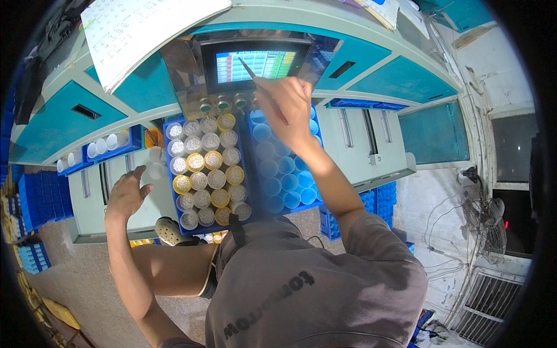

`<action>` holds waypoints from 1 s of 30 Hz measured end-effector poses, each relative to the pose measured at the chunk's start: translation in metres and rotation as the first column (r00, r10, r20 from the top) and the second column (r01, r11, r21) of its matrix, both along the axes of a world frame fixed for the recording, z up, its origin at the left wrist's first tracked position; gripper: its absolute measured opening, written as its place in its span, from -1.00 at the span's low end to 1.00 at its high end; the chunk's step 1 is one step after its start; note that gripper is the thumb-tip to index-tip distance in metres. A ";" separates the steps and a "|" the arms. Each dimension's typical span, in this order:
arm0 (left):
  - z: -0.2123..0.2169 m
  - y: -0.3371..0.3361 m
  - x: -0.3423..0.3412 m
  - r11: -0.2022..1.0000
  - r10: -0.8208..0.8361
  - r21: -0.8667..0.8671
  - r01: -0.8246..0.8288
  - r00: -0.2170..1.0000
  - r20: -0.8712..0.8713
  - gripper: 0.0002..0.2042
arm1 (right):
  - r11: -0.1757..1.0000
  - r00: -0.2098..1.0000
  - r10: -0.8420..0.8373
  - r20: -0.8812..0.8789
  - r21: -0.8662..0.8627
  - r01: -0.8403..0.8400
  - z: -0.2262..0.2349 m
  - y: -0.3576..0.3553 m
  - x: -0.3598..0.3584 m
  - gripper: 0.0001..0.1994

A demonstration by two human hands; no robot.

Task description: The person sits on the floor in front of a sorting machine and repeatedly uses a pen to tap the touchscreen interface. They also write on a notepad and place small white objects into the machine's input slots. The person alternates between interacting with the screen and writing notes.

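My right hand [285,101] is closed around a slim, pen-like tool [248,68] with a dark pointed tip and a brownish rear end. Its tip lies over the lit touchscreen [229,65], though contact cannot be made out. My left hand [126,194] hangs over the left worktop, fingers apart and nothing in them. Close to its fingertips stand two translucent cups [155,171]. Before me a blue crate [172,211] holds rows of cups [216,179] filled with small whitish pieces, some with yellow rims. Right of it, another blue crate [251,119] carries empty-looking cups [272,187], partly behind my right forearm.
Below the screen is a row of round buttons [223,104]. Small blue bins [132,139] with white cups line the left worktop's back. An open notebook [139,35] overhangs the teal cabinet [67,122]. Stacked blue crates [46,200] stand left; a fan [493,223] is at the right wall.
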State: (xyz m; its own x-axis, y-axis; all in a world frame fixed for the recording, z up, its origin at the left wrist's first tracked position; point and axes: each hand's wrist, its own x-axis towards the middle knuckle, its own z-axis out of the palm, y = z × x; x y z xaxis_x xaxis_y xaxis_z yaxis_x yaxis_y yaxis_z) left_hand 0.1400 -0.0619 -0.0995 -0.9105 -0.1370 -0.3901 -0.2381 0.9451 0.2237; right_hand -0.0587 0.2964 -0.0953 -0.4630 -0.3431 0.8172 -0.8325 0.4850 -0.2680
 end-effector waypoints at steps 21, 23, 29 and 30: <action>-0.002 -0.002 0.002 1.000 0.006 0.011 -0.007 1.000 0.006 -0.44 | 0.997 0.998 -0.069 -0.006 0.036 0.069 -0.022 0.016 0.006 -0.72; -0.003 -0.003 0.003 1.000 0.021 0.009 -0.021 1.000 0.008 -0.44 | 0.993 0.996 -0.093 0.006 0.073 0.092 -0.025 0.021 0.009 -0.72; -0.002 -0.003 0.002 0.999 0.021 0.034 -0.022 0.999 0.025 -0.45 | 0.994 0.990 -0.104 0.098 -0.030 0.107 -0.014 0.025 0.014 -0.78; -0.003 -0.003 0.001 0.999 0.008 0.036 -0.010 0.999 0.031 -0.45 | 0.989 0.980 -0.081 0.179 -0.108 0.101 -0.006 0.027 0.016 -0.80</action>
State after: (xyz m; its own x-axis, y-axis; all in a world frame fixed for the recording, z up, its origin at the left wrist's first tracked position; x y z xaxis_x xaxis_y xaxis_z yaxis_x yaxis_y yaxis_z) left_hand 0.1410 -0.0651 -0.1022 -0.8970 -0.1303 -0.4224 -0.2537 0.9343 0.2506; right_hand -0.0425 0.3230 -0.1008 -0.6266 -0.2006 0.7531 -0.7219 0.5136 -0.4639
